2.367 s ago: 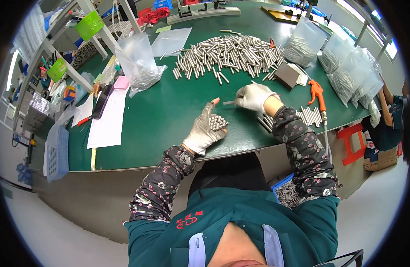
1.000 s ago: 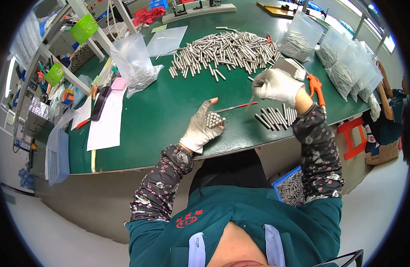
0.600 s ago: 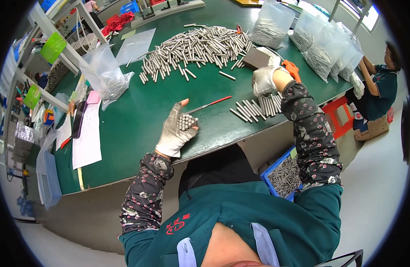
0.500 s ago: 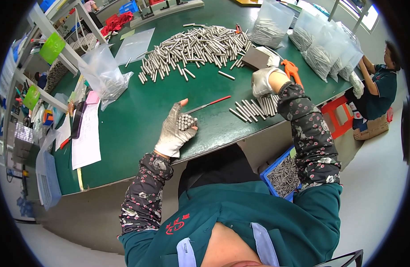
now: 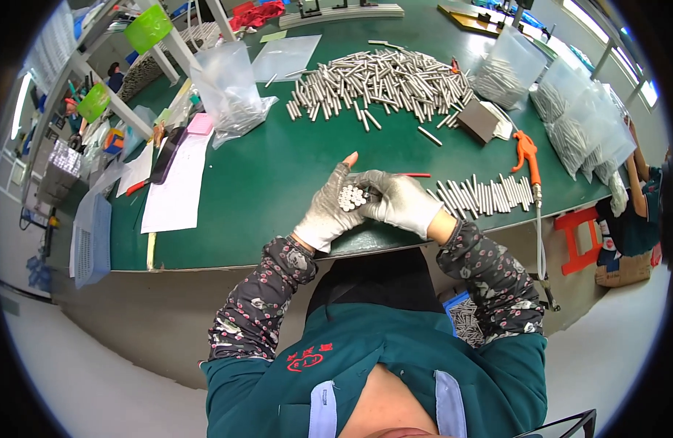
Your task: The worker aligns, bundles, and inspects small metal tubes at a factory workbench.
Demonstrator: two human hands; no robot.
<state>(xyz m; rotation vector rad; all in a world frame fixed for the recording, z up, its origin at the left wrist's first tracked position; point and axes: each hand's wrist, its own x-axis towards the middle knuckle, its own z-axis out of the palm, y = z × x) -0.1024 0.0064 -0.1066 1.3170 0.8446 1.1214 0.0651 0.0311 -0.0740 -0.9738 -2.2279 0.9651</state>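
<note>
A bundle of short metal pins is gripped in my left hand, its round ends facing up and the thumb sticking out. My right hand meets it from the right, fingers closed against the bundle's side; whether a separate pin is in them is hidden. Both hands wear pale, greyed gloves with bare thumb tip showing on the left. Behind the right hand, the red handle of a thin tool shows. To the right, a row of loose pins lies side by side near the table's front edge.
A big heap of pins covers the far middle of the green table. A brown block, an orange air gun and filled plastic bags stand right. Paper sheets lie left. Another person works at far right.
My right hand has left the row of pins and come over to the bundle in my left hand. The view has shifted, so the table's things appear further right.
</note>
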